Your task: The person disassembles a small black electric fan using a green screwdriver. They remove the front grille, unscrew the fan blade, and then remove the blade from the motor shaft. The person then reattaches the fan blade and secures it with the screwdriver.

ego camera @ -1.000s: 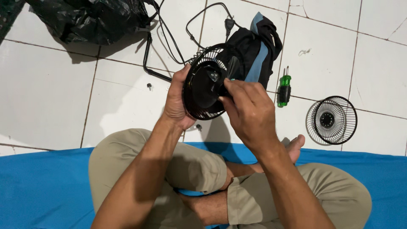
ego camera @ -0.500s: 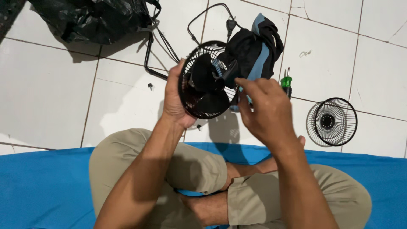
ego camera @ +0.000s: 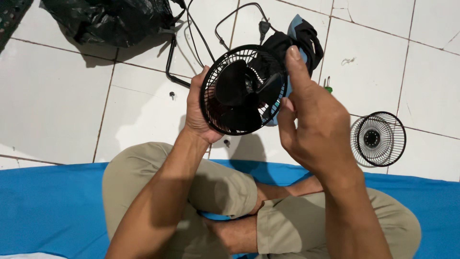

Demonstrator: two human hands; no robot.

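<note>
Above the person's crossed legs, a small black fan (ego camera: 243, 91) is held up over the white tiled floor (ego camera: 62, 100), its rear wire cage and dark blades facing the viewer. The left hand (ego camera: 199, 112) grips the cage rim from the left side, fingers curled behind it. The right hand (ego camera: 311, 120) is at the fan's right edge, thumb raised against a black and light-blue cloth (ego camera: 302, 38) that lies behind the fan; whether this hand grips anything cannot be told. A power cord (ego camera: 230, 17) with its plug runs across the tiles above the fan, beside a bent black metal stand (ego camera: 171, 67). A crumpled black plastic bag (ego camera: 110, 19) lies at upper left. The detached front grille (ego camera: 378, 139) rests flat on the floor, well apart to the right. Two small screws (ego camera: 171, 94) lie on the tiles near the left hand. A blue mat (ego camera: 43, 206) covers the floor under the seated person.
</note>
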